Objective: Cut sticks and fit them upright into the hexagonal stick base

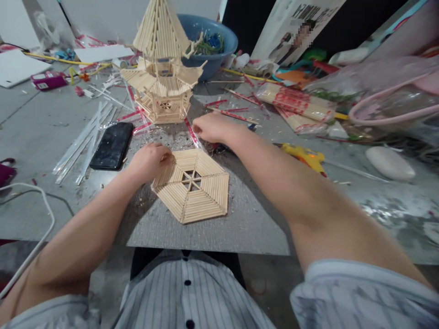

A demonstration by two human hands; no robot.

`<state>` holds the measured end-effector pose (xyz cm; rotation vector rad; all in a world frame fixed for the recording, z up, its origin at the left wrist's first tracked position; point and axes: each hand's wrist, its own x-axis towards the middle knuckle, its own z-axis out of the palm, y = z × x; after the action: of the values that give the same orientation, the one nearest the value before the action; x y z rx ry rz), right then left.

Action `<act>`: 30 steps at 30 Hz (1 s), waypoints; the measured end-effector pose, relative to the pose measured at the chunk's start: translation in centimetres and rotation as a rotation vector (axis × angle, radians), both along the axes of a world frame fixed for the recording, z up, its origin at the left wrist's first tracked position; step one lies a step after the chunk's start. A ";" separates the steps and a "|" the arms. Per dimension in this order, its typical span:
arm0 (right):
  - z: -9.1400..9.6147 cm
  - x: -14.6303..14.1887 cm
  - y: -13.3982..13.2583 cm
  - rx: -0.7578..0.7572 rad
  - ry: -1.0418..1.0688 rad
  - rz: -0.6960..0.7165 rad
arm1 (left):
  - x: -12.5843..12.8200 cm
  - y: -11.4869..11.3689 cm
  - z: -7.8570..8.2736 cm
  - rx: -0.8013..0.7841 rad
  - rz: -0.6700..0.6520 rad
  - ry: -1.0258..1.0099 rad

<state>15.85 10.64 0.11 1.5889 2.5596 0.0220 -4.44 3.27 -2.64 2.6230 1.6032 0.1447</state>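
A hexagonal panel of pale wooden sticks [209, 194], with a small spoked opening in its middle, lies flat on the grey board. My left hand [151, 161] rests at the panel's upper left edge. Its fingers are curled, and whatever is between them is hidden. Beyond the panel, my right hand [210, 127] reaches across with its fingertips pinched together. A red-printed clear wrapper strip [190, 130] runs close beside those fingertips; I cannot tell whether they hold it. Just past both hands stands a stick-built pagoda model [164, 87] with a pointed roof.
A black phone [112, 145] and clear glue sticks [85, 141] lie left of my left hand. Right of my right forearm are a yellow glue gun [303, 156] and a white mouse-shaped object [390, 162]. Bundled sticks [298, 103] and a blue basin [219, 36] sit farther back.
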 end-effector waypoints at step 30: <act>-2.3 1.2 -11.1 -0.486 0.616 0.220 | 2.0 -1.3 0.1 -0.001 -0.185 -0.288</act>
<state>17.04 -0.44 -2.15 1.2488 2.8177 -1.1341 -2.40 1.92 -2.56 2.5874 1.2629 0.4847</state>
